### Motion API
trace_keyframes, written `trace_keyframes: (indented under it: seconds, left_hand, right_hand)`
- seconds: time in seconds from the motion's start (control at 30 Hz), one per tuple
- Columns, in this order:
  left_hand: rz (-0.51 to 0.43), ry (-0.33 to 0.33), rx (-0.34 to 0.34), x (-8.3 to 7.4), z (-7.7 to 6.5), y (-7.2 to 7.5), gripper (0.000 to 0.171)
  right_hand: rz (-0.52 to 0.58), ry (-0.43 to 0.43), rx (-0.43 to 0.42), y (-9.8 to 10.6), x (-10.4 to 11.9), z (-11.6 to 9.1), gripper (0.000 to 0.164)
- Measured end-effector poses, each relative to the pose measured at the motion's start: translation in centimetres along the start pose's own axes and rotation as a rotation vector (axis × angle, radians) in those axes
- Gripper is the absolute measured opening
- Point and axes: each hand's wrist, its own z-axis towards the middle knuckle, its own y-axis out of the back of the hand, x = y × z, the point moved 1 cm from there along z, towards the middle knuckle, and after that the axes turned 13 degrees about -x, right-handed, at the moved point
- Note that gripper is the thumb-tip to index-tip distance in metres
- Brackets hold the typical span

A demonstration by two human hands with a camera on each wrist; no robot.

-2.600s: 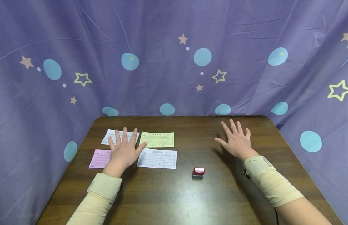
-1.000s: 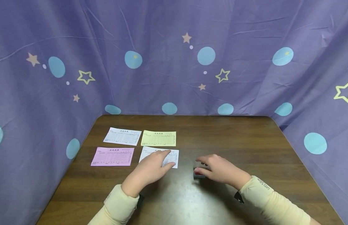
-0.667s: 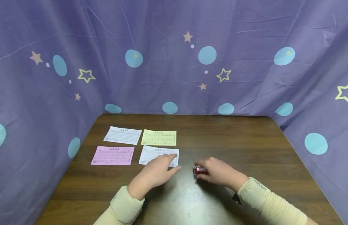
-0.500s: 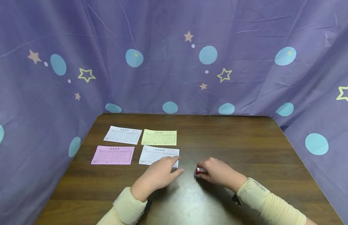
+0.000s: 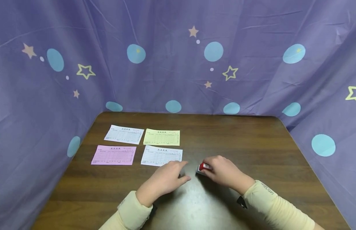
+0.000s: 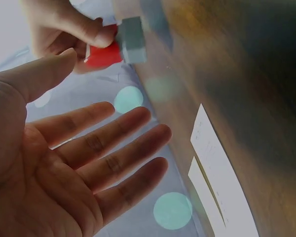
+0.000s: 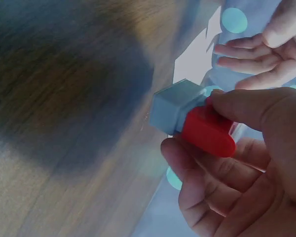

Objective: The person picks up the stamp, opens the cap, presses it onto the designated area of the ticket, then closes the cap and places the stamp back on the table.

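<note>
My right hand (image 5: 224, 171) holds a small red stamp (image 7: 207, 128) with a grey cap (image 7: 175, 106), the thumb on one side and the fingers on the other. In the right wrist view the capped end points toward the table and sits above it. My left hand (image 5: 163, 180), fingers extended and holding nothing, hovers by the near right corner of a white printed slip (image 5: 158, 156), overlapping it in the head view. Its palm (image 6: 44, 182) and spread fingers face the stamp in the left wrist view.
Behind lie a yellow slip (image 5: 162, 138) and another white slip (image 5: 124, 134); a pink slip (image 5: 114, 155) lies to the left, all flat on the brown wooden table (image 5: 238, 137). A purple curtain (image 5: 172, 83) with stars and dots rises around the table.
Both hands came in toward the middle from spread positions over the table. My right hand took hold of the stamp and tilted it up; my left hand moved right, off the pink slip.
</note>
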Motion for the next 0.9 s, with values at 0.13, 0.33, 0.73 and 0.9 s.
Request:
trace_keyframes:
  seconds: [0.13, 0.33, 0.73, 0.9]
  left_hand:
    - [-0.014, -0.022, 0.009, -0.2, 0.0, -0.2, 0.052]
    - [-0.038, -0.016, 0.010, -0.1, 0.1, -0.5, 0.054]
    - [-0.378, 0.067, -0.046, 0.4, 1.0, -1.4, 0.026]
    - [-0.493, 0.072, -0.111, 0.2, 1.1, -1.3, 0.016]
  right_hand:
    - [0.047, -0.027, -0.034, 0.3, 0.3, 0.1, 0.015]
    - [0.214, -0.010, -0.107, 0.6, 0.9, 0.2, 0.012]
    - [0.558, -0.180, -0.067, 1.6, 1.5, 0.4, 0.011]
    - [0.610, -0.190, -0.047, 1.7, 1.7, 0.5, 0.010]
